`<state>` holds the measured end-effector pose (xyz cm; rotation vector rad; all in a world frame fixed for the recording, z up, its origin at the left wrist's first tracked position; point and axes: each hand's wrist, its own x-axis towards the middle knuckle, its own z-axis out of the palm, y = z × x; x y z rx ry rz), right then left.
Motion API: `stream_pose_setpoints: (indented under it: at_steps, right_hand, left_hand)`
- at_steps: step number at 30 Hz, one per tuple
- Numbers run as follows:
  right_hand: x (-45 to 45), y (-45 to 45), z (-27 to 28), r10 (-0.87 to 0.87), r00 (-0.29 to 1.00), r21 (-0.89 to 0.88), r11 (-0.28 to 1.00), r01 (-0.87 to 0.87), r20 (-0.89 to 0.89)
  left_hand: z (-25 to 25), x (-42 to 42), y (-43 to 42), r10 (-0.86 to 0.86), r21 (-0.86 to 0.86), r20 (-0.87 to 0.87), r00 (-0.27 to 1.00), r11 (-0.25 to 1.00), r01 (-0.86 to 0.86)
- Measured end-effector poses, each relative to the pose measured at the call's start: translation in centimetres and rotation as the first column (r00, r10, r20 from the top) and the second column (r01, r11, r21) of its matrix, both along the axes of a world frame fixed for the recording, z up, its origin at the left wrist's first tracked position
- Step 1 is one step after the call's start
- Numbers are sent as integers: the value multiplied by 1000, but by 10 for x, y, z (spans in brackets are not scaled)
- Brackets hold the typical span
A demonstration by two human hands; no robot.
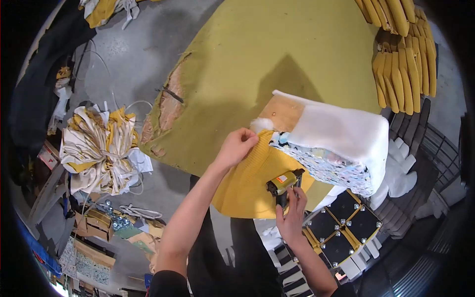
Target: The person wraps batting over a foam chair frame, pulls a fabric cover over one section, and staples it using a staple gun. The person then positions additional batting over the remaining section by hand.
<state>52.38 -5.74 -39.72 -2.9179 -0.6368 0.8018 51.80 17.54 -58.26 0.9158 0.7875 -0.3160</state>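
Observation:
My left hand (236, 147) pinches the upper edge of a ribbed yellow fabric piece (242, 185), close to the corner of a padded block. That block has a white wadding cover (341, 126), a speckled foam side (331, 166) and a bare wooden panel (282, 115). My right hand (293, 210) grips the handle of a staple gun (283, 182), held over the yellow fabric beside the foam side. The gun's nose points up and right toward the foam, and I cannot tell whether it touches. Both rest on an olive cloth-covered table (232, 74).
Torn cloth (170, 99) shows along the table's left edge. Stacked yellow cushions (401, 64) stand at the right. A tied bundle of white and yellow fabric (101, 148) lies at the left, near a thin hose (106, 69). Black-and-yellow panels (341, 218) sit at lower right.

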Motion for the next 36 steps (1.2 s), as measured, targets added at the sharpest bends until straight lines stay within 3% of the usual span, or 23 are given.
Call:
stream_pose_setpoints:
  at_steps: [2,3,4,6,9,13,15,16,17,18,21,22,24,25,27,29,30,31,33,34,36]
  right_hand:
    - [18,8,-6,146,973,94,987,-131,-177]
    - [25,25,-12,67,970,136,990,-36,-233]
    - [33,37,-28,76,969,142,989,-43,-235]
    - [43,54,-54,201,979,193,963,-190,-38]
    - [41,63,-70,111,992,131,986,-102,-62]
    - [37,60,-75,56,994,136,990,-43,-94]
    - [37,52,-80,79,992,106,992,-69,-94]
    - [39,49,-83,101,991,76,993,-95,-84]
    - [41,49,-85,101,991,72,993,-95,-84]
    - [43,51,-85,108,988,83,992,-99,-107]
    - [52,62,-86,64,983,86,995,-50,-169]
    - [55,67,-88,14,978,82,997,3,-207]
    - [60,73,-92,-20,971,64,997,36,-238]
    - [62,75,-93,-55,963,47,996,70,-265]
    - [70,85,-94,-133,932,-33,991,129,-336]
    - [71,87,-98,-222,892,-121,974,189,-393]
    - [70,85,-104,-163,929,-27,986,164,-331]
    - [70,85,-109,-107,958,65,989,129,-264]
    - [76,94,-107,-194,921,11,978,210,-337]
    - [77,97,-105,-286,871,-53,956,290,-399]
    - [76,92,-112,-282,877,-6,953,304,-389]
  left_hand:
    - [0,4,-1,-54,-15,-26,998,998,54]
    - [-4,8,4,-101,-2,-42,994,995,101]
    - [-5,7,9,-93,4,-46,995,996,93]
    - [-4,2,9,-79,-136,-19,997,988,76]
    - [-5,9,8,-17,-289,-19,1000,957,10]
    - [-3,25,4,11,-273,-3,1000,962,-12]
    - [-2,25,-7,132,-61,95,987,990,-127]
    - [-2,26,-11,132,-66,92,987,990,-126]
    - [-3,26,-16,128,311,248,960,928,-204]
    - [-4,29,-18,64,621,384,921,720,-309]
    - [-15,44,-21,85,623,524,848,641,-449]
    - [-16,43,-23,87,622,521,849,643,-447]
    - [-16,41,-29,177,493,204,963,831,-258]
    - [-20,43,-31,180,488,203,962,833,-259]
    - [-30,47,-30,326,262,12,945,911,-317]
    - [-41,47,-24,260,158,-23,965,954,-253]
    - [-43,49,-20,195,58,-45,980,980,-193]
    - [-39,50,-20,198,58,-44,979,979,-196]
    - [-17,50,-14,84,309,-18,996,948,-75]
    - [-16,46,-19,84,307,-22,996,949,-73]
    - [-18,44,-26,146,428,83,986,888,-167]
